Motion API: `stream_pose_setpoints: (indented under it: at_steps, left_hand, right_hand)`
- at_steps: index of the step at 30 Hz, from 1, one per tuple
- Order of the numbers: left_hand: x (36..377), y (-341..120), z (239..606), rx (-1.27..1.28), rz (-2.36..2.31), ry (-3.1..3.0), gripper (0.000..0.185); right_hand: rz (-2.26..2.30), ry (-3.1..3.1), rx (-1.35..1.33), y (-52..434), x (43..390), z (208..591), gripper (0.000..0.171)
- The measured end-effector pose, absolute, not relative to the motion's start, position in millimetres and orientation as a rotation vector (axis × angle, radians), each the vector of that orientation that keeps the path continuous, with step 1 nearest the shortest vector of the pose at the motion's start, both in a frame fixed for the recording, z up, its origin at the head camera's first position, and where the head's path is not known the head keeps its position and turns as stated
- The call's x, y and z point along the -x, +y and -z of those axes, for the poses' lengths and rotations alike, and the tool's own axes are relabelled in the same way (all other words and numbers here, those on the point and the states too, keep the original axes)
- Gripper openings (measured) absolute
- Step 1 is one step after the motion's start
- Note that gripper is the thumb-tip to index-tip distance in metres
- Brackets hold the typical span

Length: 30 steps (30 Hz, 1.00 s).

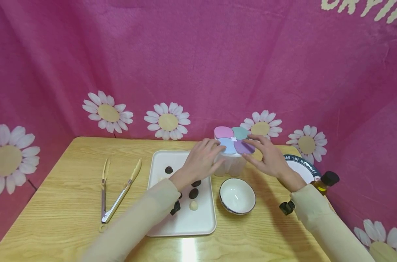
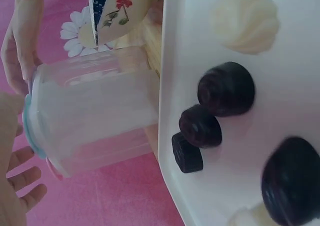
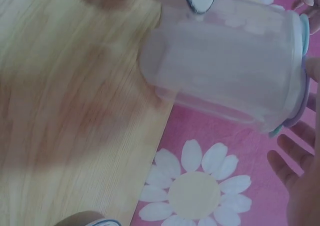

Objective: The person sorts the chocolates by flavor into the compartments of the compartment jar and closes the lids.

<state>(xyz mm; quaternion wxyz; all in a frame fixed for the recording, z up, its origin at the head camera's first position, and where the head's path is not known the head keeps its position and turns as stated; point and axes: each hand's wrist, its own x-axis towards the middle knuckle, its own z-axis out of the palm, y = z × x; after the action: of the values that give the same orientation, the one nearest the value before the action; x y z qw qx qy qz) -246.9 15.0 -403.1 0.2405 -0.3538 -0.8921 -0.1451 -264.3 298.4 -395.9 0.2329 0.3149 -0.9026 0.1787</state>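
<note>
- Right now both hands sit on the clear plastic jar with its four pastel petal lids [image 1: 232,153], at the table's far edge beside the white rectangular tray [image 1: 185,218]
- left hand [image 1: 201,160] rests spread fingers on the blue lid
- right hand [image 1: 267,154] lays straight fingers on the purple lid
- white ceramic bowl [image 1: 237,195] stands just in front

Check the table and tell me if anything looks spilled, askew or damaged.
Nothing stands out. The container stands upright with both hands on its petal lids, the chocolates lie on the white tray, and the bowl and tongs sit undisturbed.
</note>
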Motion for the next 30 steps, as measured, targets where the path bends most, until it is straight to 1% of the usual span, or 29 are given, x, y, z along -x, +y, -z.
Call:
stream_pose_setpoints:
  at_steps: [4,11,21,30]
  left_hand:
    - [252,23,402,0.944,0.359,-2.464,0.036]
    - [258,29,402,0.897,0.352,-2.467,0.028]
    - [262,24,396,0.879,0.315,-2.528,0.031]
    - [269,11,394,0.872,0.357,-2.577,0.032]
  right_hand:
    - [-0.510,-2.491,-0.855,301,269,397,0.045]
    - [-0.506,-2.509,-0.843,301,271,398,0.044]
    - [-0.475,-2.493,-0.835,300,266,399,0.042]
    - [-0.404,-2.430,-0.911,293,261,397,0.041]
